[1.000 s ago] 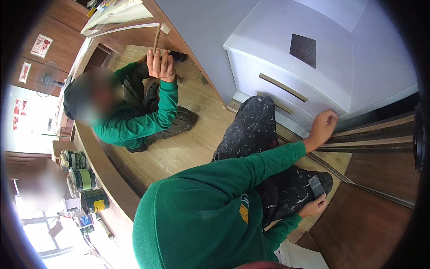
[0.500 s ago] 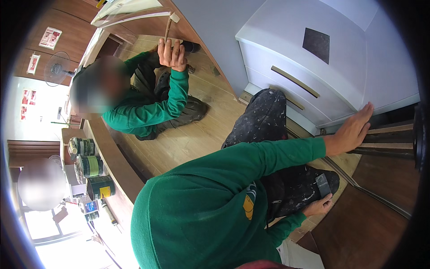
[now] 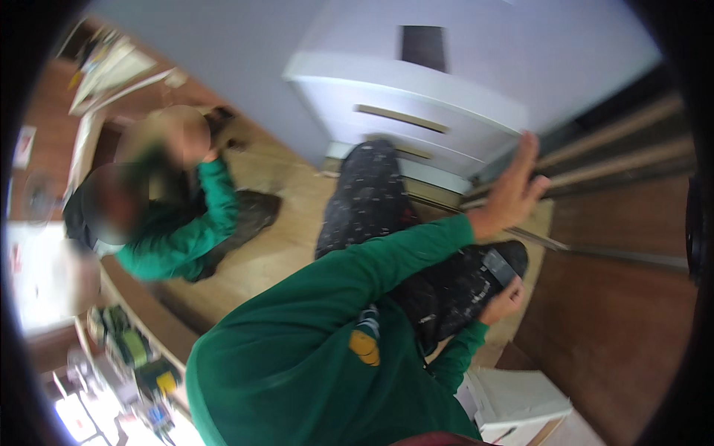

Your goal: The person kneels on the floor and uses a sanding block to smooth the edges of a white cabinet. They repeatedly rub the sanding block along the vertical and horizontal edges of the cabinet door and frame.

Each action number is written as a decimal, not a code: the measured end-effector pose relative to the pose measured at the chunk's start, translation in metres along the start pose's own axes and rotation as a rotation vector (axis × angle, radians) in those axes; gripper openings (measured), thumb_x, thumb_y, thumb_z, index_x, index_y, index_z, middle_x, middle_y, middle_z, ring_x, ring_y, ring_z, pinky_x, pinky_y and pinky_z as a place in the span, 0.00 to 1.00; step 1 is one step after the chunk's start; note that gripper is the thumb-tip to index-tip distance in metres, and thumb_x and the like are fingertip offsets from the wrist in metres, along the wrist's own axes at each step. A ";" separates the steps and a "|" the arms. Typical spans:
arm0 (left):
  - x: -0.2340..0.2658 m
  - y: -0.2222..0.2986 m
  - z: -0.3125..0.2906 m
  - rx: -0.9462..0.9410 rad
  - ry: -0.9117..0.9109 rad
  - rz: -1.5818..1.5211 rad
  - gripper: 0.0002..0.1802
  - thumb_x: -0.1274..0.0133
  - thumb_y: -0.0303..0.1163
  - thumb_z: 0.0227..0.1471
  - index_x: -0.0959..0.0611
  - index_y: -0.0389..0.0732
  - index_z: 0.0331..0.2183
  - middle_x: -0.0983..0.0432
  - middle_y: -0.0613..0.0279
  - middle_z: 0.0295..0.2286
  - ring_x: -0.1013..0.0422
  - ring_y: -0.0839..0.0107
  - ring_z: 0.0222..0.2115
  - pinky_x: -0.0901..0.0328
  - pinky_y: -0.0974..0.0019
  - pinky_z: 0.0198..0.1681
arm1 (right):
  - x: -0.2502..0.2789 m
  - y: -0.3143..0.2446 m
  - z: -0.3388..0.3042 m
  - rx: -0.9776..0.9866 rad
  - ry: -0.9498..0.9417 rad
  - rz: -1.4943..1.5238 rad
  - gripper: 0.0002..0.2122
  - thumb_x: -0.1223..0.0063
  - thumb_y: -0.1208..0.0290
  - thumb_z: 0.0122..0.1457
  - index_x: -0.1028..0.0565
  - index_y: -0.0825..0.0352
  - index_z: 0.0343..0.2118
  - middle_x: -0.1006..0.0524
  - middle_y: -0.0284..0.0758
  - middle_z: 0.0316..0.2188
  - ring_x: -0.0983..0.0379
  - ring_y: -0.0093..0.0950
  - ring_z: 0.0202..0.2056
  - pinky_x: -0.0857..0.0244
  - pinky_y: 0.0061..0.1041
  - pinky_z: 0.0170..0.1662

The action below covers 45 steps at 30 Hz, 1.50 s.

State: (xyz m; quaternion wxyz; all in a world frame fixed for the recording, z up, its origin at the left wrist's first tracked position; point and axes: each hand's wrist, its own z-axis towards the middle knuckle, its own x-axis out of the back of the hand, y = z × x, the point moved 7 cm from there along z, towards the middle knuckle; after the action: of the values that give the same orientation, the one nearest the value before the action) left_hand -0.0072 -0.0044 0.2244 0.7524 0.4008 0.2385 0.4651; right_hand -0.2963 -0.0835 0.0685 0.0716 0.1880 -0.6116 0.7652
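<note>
While a gray rectangular block [image 3: 498, 265] sits pinched in the right hand [image 3: 506, 299], the left hand [image 3: 509, 195] is outstretched, thumb spread apart.

I'd call this a furnished room in use as a work site, though from my feed I cannot tell home from office: a white drawer unit [image 3: 387, 100] above a wood-plank floor [image 3: 294, 215], brown wood panelling [image 3: 617, 320], tins [image 3: 134, 348] lined up, and dark trousers [image 3: 364, 201] flecked with pale, paint-like spots.
</note>
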 end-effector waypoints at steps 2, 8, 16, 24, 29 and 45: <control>0.003 -0.002 -0.001 -0.001 0.034 -0.033 0.41 0.51 0.39 0.71 0.47 0.29 0.73 0.56 0.36 0.74 0.56 0.46 0.75 0.57 0.52 0.76 | -0.003 0.004 0.002 0.027 -0.006 0.087 0.18 0.43 0.60 0.73 0.22 0.72 0.33 0.27 0.27 0.28 0.36 0.20 0.33 0.34 0.27 0.38; 0.010 -0.023 -0.011 -0.059 0.142 0.069 0.33 0.47 0.33 0.69 0.36 0.32 0.69 0.44 0.37 0.70 0.44 0.43 0.71 0.47 0.50 0.73 | -0.003 0.005 0.000 0.009 -0.014 0.103 0.17 0.43 0.64 0.73 0.26 0.70 0.29 0.29 0.26 0.26 0.38 0.19 0.32 0.37 0.25 0.37; 0.017 -0.034 -0.016 -0.026 0.207 0.113 0.29 0.48 0.33 0.70 0.33 0.32 0.66 0.34 0.40 0.63 0.35 0.46 0.64 0.40 0.51 0.67 | -0.003 0.000 -0.003 0.005 -0.012 0.117 0.16 0.43 0.64 0.73 0.27 0.70 0.29 0.29 0.26 0.27 0.38 0.18 0.32 0.38 0.25 0.37; 0.013 -0.011 0.005 -0.073 0.223 0.040 0.29 0.46 0.31 0.69 0.31 0.31 0.65 0.24 0.46 0.51 0.28 0.50 0.53 0.34 0.53 0.59 | -0.003 -0.005 -0.005 0.011 -0.028 0.110 0.17 0.43 0.64 0.74 0.29 0.68 0.28 0.31 0.24 0.26 0.40 0.18 0.31 0.40 0.24 0.35; 0.018 -0.028 0.020 0.055 0.302 0.092 0.35 0.45 0.37 0.68 0.33 0.31 0.68 0.25 0.51 0.40 0.29 0.53 0.41 0.34 0.52 0.49 | -0.006 -0.011 -0.006 0.019 -0.029 0.115 0.17 0.43 0.64 0.73 0.30 0.68 0.27 0.32 0.23 0.26 0.41 0.17 0.31 0.42 0.24 0.34; 0.020 -0.024 0.021 0.074 0.181 0.027 0.30 0.44 0.36 0.69 0.27 0.30 0.65 0.27 0.54 0.36 0.30 0.65 0.33 0.32 0.61 0.41 | -0.004 -0.011 -0.005 0.028 -0.028 0.096 0.17 0.43 0.65 0.73 0.28 0.68 0.27 0.32 0.23 0.26 0.41 0.18 0.31 0.42 0.25 0.34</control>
State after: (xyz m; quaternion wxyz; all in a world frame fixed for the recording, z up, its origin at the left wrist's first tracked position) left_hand 0.0295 -0.0004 0.2164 0.7060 0.3878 0.3171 0.5006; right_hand -0.2897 -0.0755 0.0766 0.0235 0.1700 -0.6102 0.7735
